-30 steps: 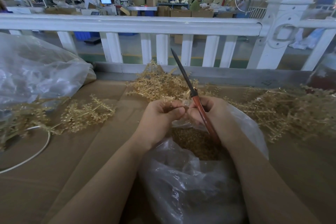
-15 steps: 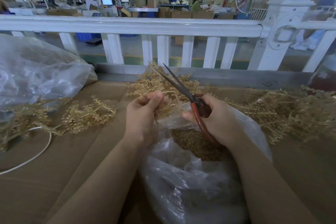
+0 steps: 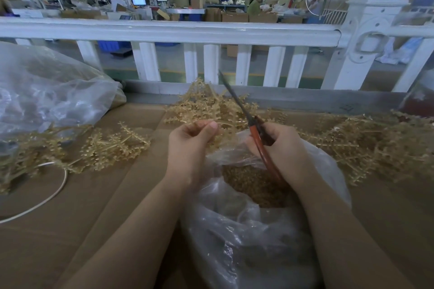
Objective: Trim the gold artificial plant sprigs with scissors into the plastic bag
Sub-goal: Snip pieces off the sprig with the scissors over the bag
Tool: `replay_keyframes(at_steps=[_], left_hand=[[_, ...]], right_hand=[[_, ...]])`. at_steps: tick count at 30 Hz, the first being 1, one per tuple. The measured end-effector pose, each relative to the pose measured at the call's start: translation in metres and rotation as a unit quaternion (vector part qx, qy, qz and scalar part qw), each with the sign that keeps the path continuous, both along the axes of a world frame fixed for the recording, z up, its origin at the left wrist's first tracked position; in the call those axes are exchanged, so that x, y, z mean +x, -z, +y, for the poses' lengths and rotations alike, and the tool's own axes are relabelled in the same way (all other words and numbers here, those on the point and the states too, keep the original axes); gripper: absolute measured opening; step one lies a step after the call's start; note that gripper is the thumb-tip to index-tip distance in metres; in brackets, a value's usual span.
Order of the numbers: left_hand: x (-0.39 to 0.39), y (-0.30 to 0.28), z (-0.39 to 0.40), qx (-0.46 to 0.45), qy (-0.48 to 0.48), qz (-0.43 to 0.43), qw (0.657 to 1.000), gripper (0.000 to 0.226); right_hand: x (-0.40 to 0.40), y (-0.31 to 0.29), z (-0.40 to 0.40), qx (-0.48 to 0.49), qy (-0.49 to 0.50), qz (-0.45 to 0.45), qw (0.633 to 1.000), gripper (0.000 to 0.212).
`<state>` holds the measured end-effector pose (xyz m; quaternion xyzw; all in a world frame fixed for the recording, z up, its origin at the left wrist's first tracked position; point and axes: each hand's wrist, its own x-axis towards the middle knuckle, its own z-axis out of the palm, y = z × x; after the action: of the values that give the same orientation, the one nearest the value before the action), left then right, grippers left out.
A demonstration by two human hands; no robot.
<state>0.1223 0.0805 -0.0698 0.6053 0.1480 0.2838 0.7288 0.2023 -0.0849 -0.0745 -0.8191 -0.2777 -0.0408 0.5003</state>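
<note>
My right hand (image 3: 280, 148) grips red-handled scissors (image 3: 254, 129) whose dark blades are closed and point up and away toward the railing. My left hand (image 3: 190, 145) pinches a gold sprig (image 3: 206, 110) from the pile just beyond it, thumb against fingers. Both hands hover over the mouth of a clear plastic bag (image 3: 246, 230) that holds a heap of small gold trimmings (image 3: 249, 185).
More gold sprigs lie at the left (image 3: 105, 145) and in a large pile at the right (image 3: 366, 145) on the brown cardboard surface (image 3: 94, 206). A big clear bag (image 3: 47, 91) sits far left, a white cord (image 3: 47, 197) near it. A white railing (image 3: 187, 30) borders the far edge.
The scissor blades, open half a second ago, have closed and swung upright. My left hand has stayed over the bag mouth, still pinching the sprig.
</note>
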Motion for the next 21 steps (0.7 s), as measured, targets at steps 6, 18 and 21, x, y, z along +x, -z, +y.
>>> replay_keyframes(at_steps=[6,18,21], left_hand=[[-0.002,0.000,-0.012,0.124,0.086,-0.007,0.988,0.011],[0.002,0.001,-0.017,0.202,0.120,0.031,0.972,0.010],[0.002,0.002,-0.015,0.198,0.136,0.032,0.970,0.009]], right_hand=[[0.004,0.003,0.003,-0.001,0.012,0.035,0.999,0.013],[0.003,0.003,0.006,0.055,-0.012,0.048,0.997,0.017],[0.001,0.001,0.006,0.056,-0.035,0.075,0.995,0.018]])
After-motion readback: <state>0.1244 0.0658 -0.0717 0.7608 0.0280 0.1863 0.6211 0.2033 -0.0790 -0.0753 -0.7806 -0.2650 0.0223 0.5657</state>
